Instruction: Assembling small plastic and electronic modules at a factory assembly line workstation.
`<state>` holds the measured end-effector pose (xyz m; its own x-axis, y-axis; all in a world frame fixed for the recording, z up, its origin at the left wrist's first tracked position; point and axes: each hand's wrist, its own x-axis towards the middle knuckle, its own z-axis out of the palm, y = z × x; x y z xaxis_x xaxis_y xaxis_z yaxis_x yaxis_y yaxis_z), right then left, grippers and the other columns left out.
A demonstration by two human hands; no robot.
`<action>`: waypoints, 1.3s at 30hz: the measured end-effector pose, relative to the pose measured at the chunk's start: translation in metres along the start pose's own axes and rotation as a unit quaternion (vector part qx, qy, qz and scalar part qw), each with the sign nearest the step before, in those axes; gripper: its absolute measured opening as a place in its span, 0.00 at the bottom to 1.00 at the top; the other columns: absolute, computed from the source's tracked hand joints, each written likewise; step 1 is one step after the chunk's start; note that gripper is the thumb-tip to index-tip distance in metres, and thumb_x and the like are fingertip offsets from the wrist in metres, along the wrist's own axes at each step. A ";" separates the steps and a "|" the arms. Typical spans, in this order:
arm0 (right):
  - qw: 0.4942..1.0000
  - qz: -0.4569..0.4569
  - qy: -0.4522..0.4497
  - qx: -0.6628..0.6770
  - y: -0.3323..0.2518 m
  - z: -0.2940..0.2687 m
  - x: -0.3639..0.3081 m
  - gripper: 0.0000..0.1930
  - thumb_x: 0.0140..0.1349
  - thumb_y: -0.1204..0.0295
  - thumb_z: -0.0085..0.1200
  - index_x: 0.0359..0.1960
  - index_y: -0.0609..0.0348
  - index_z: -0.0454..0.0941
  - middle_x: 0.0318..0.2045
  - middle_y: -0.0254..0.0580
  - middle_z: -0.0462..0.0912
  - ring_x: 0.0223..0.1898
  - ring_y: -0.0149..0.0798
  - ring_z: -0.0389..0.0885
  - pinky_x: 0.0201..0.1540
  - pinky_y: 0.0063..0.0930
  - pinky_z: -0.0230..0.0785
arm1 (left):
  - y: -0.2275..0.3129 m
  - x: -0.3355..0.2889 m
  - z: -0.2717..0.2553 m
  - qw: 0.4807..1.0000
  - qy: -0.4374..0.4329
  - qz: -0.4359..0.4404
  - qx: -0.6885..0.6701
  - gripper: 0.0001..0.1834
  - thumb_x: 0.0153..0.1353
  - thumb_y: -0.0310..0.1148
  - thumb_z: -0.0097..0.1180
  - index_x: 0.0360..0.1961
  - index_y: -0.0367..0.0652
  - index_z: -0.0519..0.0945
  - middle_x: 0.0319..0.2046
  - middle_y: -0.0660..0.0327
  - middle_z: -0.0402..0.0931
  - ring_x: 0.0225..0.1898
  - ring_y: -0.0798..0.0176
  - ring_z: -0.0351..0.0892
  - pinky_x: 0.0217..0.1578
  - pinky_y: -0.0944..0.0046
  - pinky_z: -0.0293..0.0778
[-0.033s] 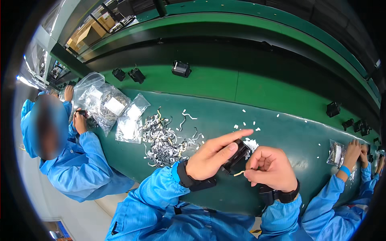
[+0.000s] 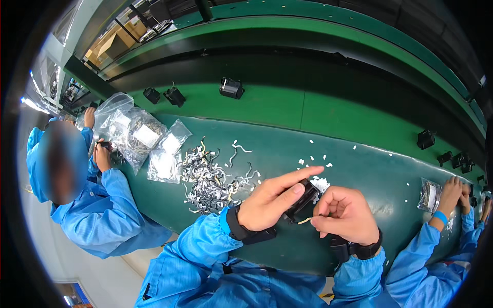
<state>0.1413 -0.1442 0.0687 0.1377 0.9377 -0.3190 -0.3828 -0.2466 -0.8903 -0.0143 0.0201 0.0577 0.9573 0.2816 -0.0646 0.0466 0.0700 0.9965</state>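
My left hand (image 2: 267, 203) is wrapped round a black block-shaped housing (image 2: 304, 200), thumb along its near side and forefinger stretched out past it. Close to the housing's lower end, my right hand (image 2: 349, 215) pinches a short, thin cream-coloured strip (image 2: 304, 221), perhaps a wire. Its tip points toward the housing; whether they touch I cannot tell. Behind my hands lies a small heap of white bits (image 2: 321, 185), partly hidden by them. Left of my hands a pile of short black, white and cream wire-like pieces (image 2: 208, 177) is spread out. Another dark object (image 2: 261, 236) lies beneath my left wrist.
Clear plastic bags (image 2: 138, 136) lie at the far left of the green table (image 2: 277, 149). Black housings (image 2: 231, 88) stand along the bright green strip behind. A co-worker (image 2: 110, 205) works at left; another person's hands (image 2: 451, 197) are at right beside a small bag (image 2: 429, 195).
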 end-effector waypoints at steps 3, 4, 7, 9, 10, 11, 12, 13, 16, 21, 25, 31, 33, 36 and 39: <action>1.000 -0.001 0.006 -0.002 0.000 0.007 0.004 0.08 0.59 0.83 0.63 0.31 0.62 0.74 0.28 0.35 0.82 0.28 0.25 0.81 0.28 0.19 0.74 | 0.002 -0.002 0.000 0.998 0.004 0.026 0.050 0.29 0.76 0.44 0.41 0.73 0.41 0.65 0.32 0.69 0.75 0.32 0.74 0.66 0.35 0.71 0.65; 1.000 -0.014 0.011 0.014 0.001 0.007 0.005 0.08 0.59 0.83 0.63 0.32 0.62 0.74 0.29 0.35 0.82 0.29 0.25 0.81 0.29 0.19 0.75 | 0.001 -0.001 0.001 0.998 0.011 0.031 0.053 0.29 0.76 0.43 0.41 0.73 0.41 0.65 0.32 0.69 0.74 0.32 0.75 0.66 0.35 0.71 0.65; 0.998 -0.040 0.021 0.043 0.003 0.009 0.006 0.09 0.59 0.83 0.64 0.32 0.62 0.74 0.30 0.35 0.82 0.30 0.25 0.81 0.30 0.20 0.76 | -0.003 0.000 -0.001 0.998 0.025 0.019 0.053 0.27 0.77 0.42 0.39 0.71 0.41 0.66 0.37 0.67 0.76 0.35 0.75 0.69 0.37 0.71 0.68; 0.997 -0.052 0.022 0.056 0.004 0.010 0.008 0.09 0.60 0.83 0.64 0.33 0.62 0.74 0.30 0.35 0.82 0.30 0.25 0.81 0.31 0.20 0.76 | -0.007 0.000 -0.003 0.999 0.029 -0.002 0.027 0.26 0.78 0.41 0.38 0.70 0.41 0.67 0.39 0.67 0.76 0.37 0.75 0.70 0.38 0.71 0.69; 0.996 -0.056 0.027 0.058 0.007 0.010 0.008 0.09 0.60 0.83 0.64 0.33 0.62 0.74 0.30 0.35 0.82 0.30 0.25 0.81 0.32 0.20 0.76 | -0.009 0.001 -0.003 0.999 0.031 -0.024 -0.002 0.25 0.78 0.41 0.38 0.69 0.42 0.67 0.41 0.66 0.76 0.40 0.75 0.72 0.39 0.71 0.71; 0.996 -0.061 0.033 0.060 0.009 0.010 0.009 0.09 0.60 0.83 0.64 0.33 0.62 0.75 0.30 0.35 0.82 0.31 0.26 0.82 0.33 0.20 0.76 | -0.008 0.001 -0.003 0.999 0.032 -0.023 -0.003 0.25 0.78 0.41 0.38 0.69 0.42 0.67 0.41 0.66 0.76 0.40 0.75 0.72 0.39 0.71 0.71; 0.996 -0.061 0.032 0.058 0.010 0.011 0.010 0.09 0.60 0.83 0.64 0.33 0.62 0.75 0.30 0.35 0.82 0.31 0.26 0.82 0.33 0.20 0.76 | -0.005 0.001 -0.002 0.998 0.034 -0.040 -0.032 0.24 0.78 0.41 0.37 0.68 0.42 0.67 0.43 0.66 0.76 0.41 0.75 0.73 0.40 0.72 0.71; 0.996 -0.060 0.032 0.051 0.011 0.012 0.011 0.09 0.60 0.83 0.64 0.33 0.62 0.75 0.29 0.34 0.81 0.31 0.25 0.82 0.33 0.20 0.76 | -0.003 0.001 -0.001 0.996 0.038 -0.057 -0.059 0.23 0.79 0.42 0.37 0.67 0.43 0.68 0.44 0.65 0.76 0.42 0.75 0.74 0.42 0.72 0.72; 0.997 -0.067 0.035 0.029 0.016 0.013 0.013 0.09 0.60 0.83 0.64 0.33 0.62 0.75 0.29 0.33 0.81 0.31 0.25 0.82 0.33 0.20 0.75 | -0.004 0.000 -0.002 0.993 0.040 -0.070 -0.092 0.22 0.79 0.42 0.37 0.66 0.45 0.68 0.43 0.66 0.75 0.40 0.76 0.73 0.39 0.74 0.71; 0.997 -0.069 0.038 0.001 0.013 0.016 0.013 0.08 0.60 0.83 0.65 0.33 0.62 0.76 0.28 0.32 0.82 0.30 0.24 0.82 0.33 0.19 0.74 | -0.001 -0.001 -0.004 0.990 0.036 -0.096 -0.094 0.20 0.79 0.41 0.40 0.65 0.46 0.69 0.42 0.68 0.74 0.39 0.77 0.71 0.37 0.74 0.70; 0.999 -0.030 0.036 -0.017 0.011 0.013 0.013 0.07 0.60 0.82 0.66 0.34 0.63 0.78 0.28 0.33 0.83 0.31 0.24 0.82 0.33 0.18 0.73 | -0.010 0.001 -0.005 0.992 0.030 -0.072 -0.095 0.19 0.78 0.39 0.44 0.64 0.45 0.70 0.41 0.69 0.73 0.39 0.78 0.70 0.37 0.74 0.69; 0.998 -0.055 0.025 -0.003 0.017 0.014 0.016 0.08 0.58 0.80 0.69 0.34 0.65 0.79 0.29 0.36 0.85 0.29 0.22 0.80 0.30 0.17 0.70 | -0.007 0.001 -0.007 0.987 -0.015 -0.103 -0.125 0.19 0.78 0.37 0.46 0.64 0.43 0.70 0.41 0.67 0.74 0.40 0.77 0.70 0.39 0.73 0.71; 0.998 -0.058 0.026 0.003 0.017 0.013 0.016 0.09 0.57 0.80 0.69 0.34 0.65 0.79 0.28 0.35 0.85 0.27 0.21 0.79 0.28 0.16 0.69 | -0.006 0.002 -0.009 0.988 -0.025 -0.095 -0.123 0.19 0.77 0.36 0.46 0.64 0.43 0.70 0.40 0.66 0.74 0.39 0.77 0.70 0.39 0.72 0.71; 0.998 -0.044 0.037 -0.036 0.018 0.011 0.018 0.09 0.56 0.80 0.71 0.32 0.64 0.80 0.24 0.33 0.84 0.23 0.18 0.75 0.24 0.16 0.62 | -0.005 0.000 -0.009 0.989 -0.027 -0.079 -0.123 0.19 0.77 0.35 0.47 0.64 0.42 0.69 0.40 0.66 0.74 0.39 0.77 0.70 0.39 0.72 0.72; 0.993 -0.070 0.032 -0.089 0.017 0.011 0.018 0.09 0.55 0.80 0.71 0.30 0.63 0.80 0.20 0.31 0.82 0.21 0.17 0.72 0.22 0.16 0.57 | -0.007 -0.002 -0.006 0.988 -0.015 -0.087 -0.130 0.18 0.77 0.35 0.47 0.64 0.42 0.70 0.39 0.66 0.73 0.38 0.77 0.70 0.37 0.73 0.72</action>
<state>0.1270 -0.1285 0.0513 0.2390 0.9496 -0.2026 -0.1890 -0.1592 -0.9690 -0.0183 0.0252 0.0510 0.9491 0.2159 -0.2292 0.1410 0.3592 0.9226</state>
